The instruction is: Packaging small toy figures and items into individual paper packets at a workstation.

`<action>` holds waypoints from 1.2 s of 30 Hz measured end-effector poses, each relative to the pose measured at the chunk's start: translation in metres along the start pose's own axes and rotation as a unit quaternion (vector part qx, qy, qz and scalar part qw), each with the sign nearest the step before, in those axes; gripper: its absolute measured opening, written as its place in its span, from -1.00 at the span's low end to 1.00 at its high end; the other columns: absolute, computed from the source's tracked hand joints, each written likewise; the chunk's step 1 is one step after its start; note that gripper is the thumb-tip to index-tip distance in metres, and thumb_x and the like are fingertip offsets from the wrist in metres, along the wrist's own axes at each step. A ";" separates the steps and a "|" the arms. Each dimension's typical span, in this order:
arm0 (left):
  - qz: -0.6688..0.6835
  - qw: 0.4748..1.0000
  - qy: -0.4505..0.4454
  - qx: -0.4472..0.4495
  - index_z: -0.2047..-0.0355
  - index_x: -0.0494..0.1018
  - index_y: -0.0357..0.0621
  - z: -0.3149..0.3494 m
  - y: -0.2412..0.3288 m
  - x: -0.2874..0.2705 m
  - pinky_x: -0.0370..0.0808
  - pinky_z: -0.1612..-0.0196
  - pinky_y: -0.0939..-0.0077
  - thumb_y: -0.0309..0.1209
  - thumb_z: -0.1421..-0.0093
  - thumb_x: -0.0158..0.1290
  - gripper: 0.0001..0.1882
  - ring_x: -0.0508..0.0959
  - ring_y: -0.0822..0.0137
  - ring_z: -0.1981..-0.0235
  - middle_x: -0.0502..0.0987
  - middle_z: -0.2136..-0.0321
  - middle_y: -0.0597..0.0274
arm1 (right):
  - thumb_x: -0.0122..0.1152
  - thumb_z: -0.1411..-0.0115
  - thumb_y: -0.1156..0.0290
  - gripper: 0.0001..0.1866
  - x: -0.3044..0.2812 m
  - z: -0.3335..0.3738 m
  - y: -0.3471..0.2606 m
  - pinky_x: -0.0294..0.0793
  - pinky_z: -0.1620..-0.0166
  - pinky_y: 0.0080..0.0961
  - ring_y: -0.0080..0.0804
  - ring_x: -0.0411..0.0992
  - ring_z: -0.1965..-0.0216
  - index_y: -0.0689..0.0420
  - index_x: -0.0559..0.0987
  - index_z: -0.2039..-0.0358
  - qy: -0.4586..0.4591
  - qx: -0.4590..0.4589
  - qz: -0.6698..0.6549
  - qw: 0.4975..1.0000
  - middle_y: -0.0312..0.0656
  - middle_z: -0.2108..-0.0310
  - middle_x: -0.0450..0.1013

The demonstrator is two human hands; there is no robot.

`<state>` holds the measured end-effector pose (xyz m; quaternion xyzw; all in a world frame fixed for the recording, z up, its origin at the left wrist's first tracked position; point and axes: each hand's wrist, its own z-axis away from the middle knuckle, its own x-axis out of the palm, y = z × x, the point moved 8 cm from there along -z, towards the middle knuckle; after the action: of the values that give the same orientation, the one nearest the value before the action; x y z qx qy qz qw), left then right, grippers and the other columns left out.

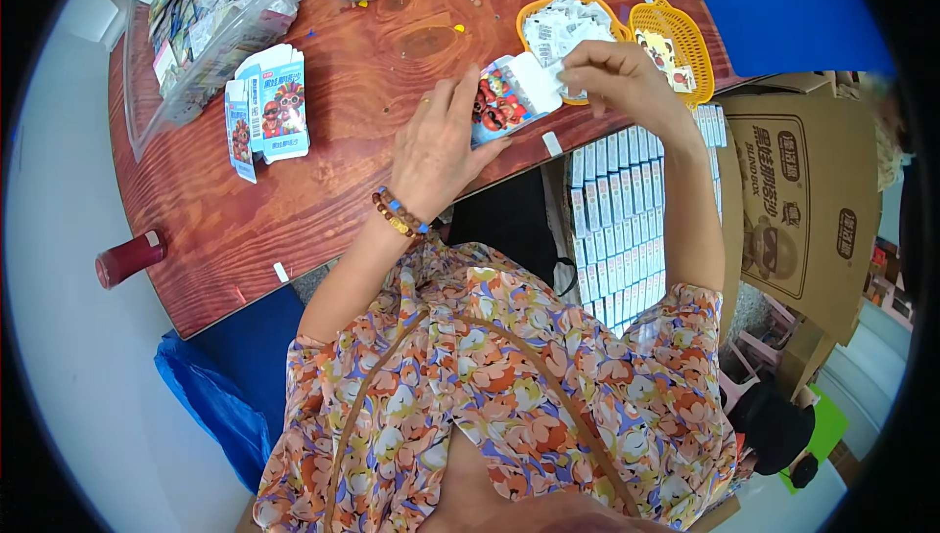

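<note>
My left hand [436, 146] lies along the near side of a small printed carton [501, 107], its thumb and fingers gripping it against the table. The carton has colourful cartoon figures, and its white end flap [537, 83] stands open toward the right. Beside that flap my right hand [622, 81] is closed in a pinch; a whitish bit shows at its fingertips, too small to name. Just behind the right hand sits a yellow basket [525, 14] of small white packets. Another yellow basket [701, 53] holds cream-coloured cut-out pieces.
Flattened blue cartons [279, 107] lie at left on the red wooden table [392, 63]. Behind them is a clear bin [147, 122] of packets. A dark red jar [132, 259] stands by the left edge. Below right, a large cardboard box [822, 210] adjoins rows of small boxes [617, 220].
</note>
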<state>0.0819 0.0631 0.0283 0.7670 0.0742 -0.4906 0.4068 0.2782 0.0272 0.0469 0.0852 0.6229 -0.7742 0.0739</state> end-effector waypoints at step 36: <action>0.078 0.997 0.030 -0.004 -0.27 0.23 -0.26 0.017 -0.009 0.007 0.53 0.14 0.11 -0.27 0.05 0.40 -0.09 0.54 -0.11 0.12 0.45 0.10 -0.08 | 0.26 -0.17 0.39 -0.86 -0.178 0.019 0.100 0.36 0.50 -0.58 -0.59 0.39 0.59 0.19 0.61 0.32 0.261 0.174 0.457 0.832 -0.31 0.56 0.46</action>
<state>0.0693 0.0550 0.0142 0.7833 0.0284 -0.4341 0.4440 0.4731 -0.0112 -0.0048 0.5706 0.3639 -0.6966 0.2381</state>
